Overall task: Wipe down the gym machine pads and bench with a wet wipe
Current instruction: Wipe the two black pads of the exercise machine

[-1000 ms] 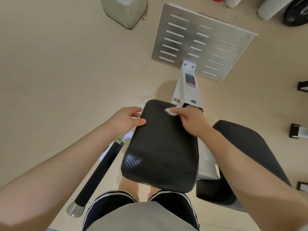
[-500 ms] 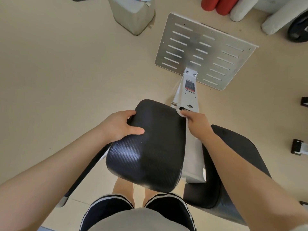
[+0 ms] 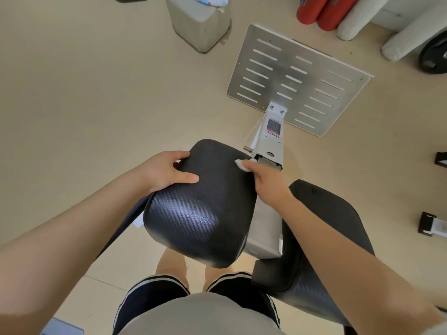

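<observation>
A black textured pad (image 3: 205, 209) of the gym machine sits in the middle of the view, just in front of my legs. My left hand (image 3: 167, 172) grips its far left corner, thumb lying on top. My right hand (image 3: 263, 180) presses a small white wet wipe (image 3: 243, 164) against the pad's far right edge. A second black pad (image 3: 326, 228) lies to the right, partly under my right forearm. The white machine frame (image 3: 271, 139) runs between the two pads.
A slotted metal footplate (image 3: 297, 78) stands on the floor ahead. A grey bin (image 3: 200, 25) is at top centre. Red and white foam rollers (image 3: 338, 13) and a black weight plate (image 3: 435, 54) lie top right. Machine feet (image 3: 433, 226) are at the right edge.
My right hand has come back from the pad's side onto its far right edge, and the white wipe shows again. The left hand keeps its grip on the left corner.
</observation>
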Available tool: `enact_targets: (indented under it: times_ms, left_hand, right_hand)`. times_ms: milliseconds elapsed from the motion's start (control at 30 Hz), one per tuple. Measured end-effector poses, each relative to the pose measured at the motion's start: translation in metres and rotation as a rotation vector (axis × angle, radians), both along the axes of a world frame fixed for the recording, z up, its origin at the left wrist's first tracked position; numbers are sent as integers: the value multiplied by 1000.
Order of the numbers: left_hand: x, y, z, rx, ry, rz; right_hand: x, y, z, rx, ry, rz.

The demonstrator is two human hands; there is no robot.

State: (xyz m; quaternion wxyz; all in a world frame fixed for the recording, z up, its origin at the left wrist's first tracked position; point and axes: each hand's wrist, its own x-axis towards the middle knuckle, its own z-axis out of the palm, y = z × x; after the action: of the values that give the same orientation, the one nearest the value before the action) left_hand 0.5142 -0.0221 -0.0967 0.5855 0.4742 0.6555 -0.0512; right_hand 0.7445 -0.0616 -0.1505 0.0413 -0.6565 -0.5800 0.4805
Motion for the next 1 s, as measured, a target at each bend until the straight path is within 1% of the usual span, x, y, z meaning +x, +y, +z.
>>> enact_targets:
  times_ms: [100,167,200,267,400,500,567,600,667,733,800,867,933,1000]
  left_hand:
    - [-1,0,-4,-30,-42,87]
    - [-2,0,-5,-38,-68,137]
    - [-3,0,-6,-37,-76,152]
    - [-4,-2,-6,-28,-83,164]
    - [-3,-4,-6,-18,-99,167]
    - [-4,-2,-5,-28,-74,114]
    - [-5,-1,-4,-38,-56,83]
    - [-5,-1,-3,-40,-50,74]
    - [-4,0,-3,-47,-56,67]
    - [-3,1,-2,-55,-65,66]
    - [-2,3,-1,-55,-67,62]
    - [0,4,0,-51,-64,55]
    - [1,4,3,-48,-67,40]
    - [1,4,6,-57,-71,36]
  right_hand:
    - [-5,26,-14,-85,-159,-74]
    - [-15,42,-19,-107,-204,-98]
    - [-21,48,-20,-104,-194,-100]
    - [-33,57,-19,-78,-119,-40]
    - [-55,60,-1,43,107,183]
    - [-50,48,8,44,185,271]
    - [-33,40,3,31,176,209]
    - [-22,37,-1,19,131,130]
    - [-2,31,-14,-34,-24,-17]
    - [8,22,-21,-65,-97,-59]
    - [8,11,-15,1,-40,-23]
    - [1,-7,1,104,53,50]
    - [-7,-28,21,227,186,110]
    - [-14,-46,35,320,250,164]
